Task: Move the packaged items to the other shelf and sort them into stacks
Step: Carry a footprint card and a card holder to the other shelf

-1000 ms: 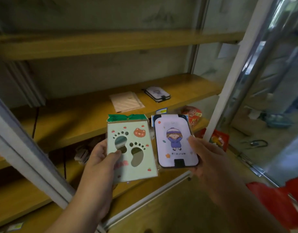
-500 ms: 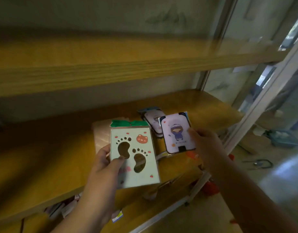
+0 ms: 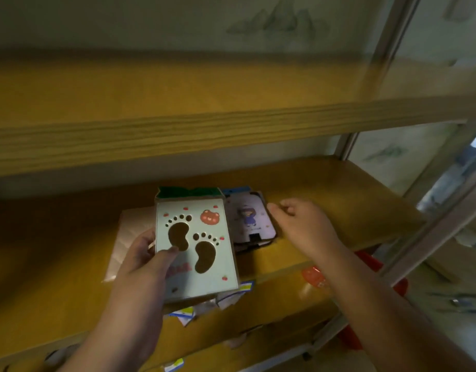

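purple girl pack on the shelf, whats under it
The purple girl pack lies on top of a dark-edged stack on the shelf. How many packs are beneath is hidden.

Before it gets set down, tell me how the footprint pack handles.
The footprint pack probably stays stiff: the left hand holds one edge and it looks flat. Likely light, held by one hand. Its glossy face may slide.

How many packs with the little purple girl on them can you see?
1 for sure: the purple girl pack lies on the middle shelf, on top of a dark stack, by the right hand. More like it may be hidden underneath or behind the footprint pack.
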Demonstrator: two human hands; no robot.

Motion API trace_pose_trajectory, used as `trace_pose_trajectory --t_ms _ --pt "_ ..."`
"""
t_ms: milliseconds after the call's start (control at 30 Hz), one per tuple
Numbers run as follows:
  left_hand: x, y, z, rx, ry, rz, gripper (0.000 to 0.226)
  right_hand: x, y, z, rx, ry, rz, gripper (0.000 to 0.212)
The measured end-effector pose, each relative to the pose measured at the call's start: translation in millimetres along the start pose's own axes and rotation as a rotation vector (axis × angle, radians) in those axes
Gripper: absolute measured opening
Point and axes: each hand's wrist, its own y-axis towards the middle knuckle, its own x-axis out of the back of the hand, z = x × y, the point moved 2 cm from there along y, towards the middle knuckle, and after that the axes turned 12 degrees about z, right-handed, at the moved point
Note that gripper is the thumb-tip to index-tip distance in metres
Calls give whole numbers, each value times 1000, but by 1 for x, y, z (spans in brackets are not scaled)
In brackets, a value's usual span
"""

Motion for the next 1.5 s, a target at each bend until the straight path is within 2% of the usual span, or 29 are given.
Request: trace_pose_trajectory --t_ms 167,300,433,533,633,733,900,1067,1167,1300,1500 --pt "-70 8 16 0 -14 11 29 52 -14 -47 126 -79 -18 45" --pt "-140 28 31 -11 19 22 34 100 -24 -84 185 -193 -41 49" --pt "-214 58 47 -47 142 36 41 136 -26 -120 207 -263 -85 56" --pt "-255 75 56 -16 250 79 46 151 -26 -143 199 -254 -44 56" --pt "-277 86 61 23 360 122 53 159 -26 -157 222 -254 -21 55" --pt "-283 91 60 0 533 126 48 163 -26 -163 272 -289 -12 54" --pt "-275 76 58 -140 981 136 52 160 -22 -164 319 -271 27 53" --pt "-239 40 60 -319 1217 65 58 133 -13 -137 417 -221 128 50" --pt "-206 15 53 -359 1281 -4 62 111 -8 -110 480 -204 192 49" --pt "-150 -19 40 -334 1270 -180 71 78 -12 -57 584 -224 224 46" --pt "-41 -91 21 -292 1246 -343 67 10 -58 45 772 -174 301 42"
